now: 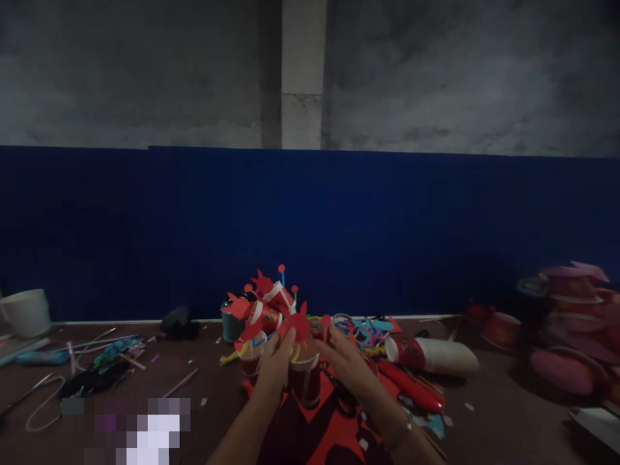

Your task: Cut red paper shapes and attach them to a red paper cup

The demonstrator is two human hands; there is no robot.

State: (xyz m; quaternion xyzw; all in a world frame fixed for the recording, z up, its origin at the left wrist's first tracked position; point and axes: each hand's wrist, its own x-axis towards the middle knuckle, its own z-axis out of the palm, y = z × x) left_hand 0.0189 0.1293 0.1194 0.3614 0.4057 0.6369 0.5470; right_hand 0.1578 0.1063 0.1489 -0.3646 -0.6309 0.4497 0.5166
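A red paper cup (306, 382) with a white rim stands upright between my hands, with a red spiky paper cutout (296, 328) above its mouth. My left hand (276, 361) pinches the cutout's lower left edge. At the other side, my right hand (343, 356) has its fingers closed at a small red paper circle (326, 320); the exact grip is partly hidden. Just left of my left hand is another decorated cup (252, 355). Behind it, more red cups (278, 298) with paper cutouts and circles on stems lean together.
Red paper scraps (334, 423) lie under my forearms, near black-handled scissors (345, 403). To the right are a red pouch-like item (411, 385) and a stack of cups (450, 358) on its side. A white mug (26, 313) stands far left. Blurred pink and red items (576, 323) crowd the far right.
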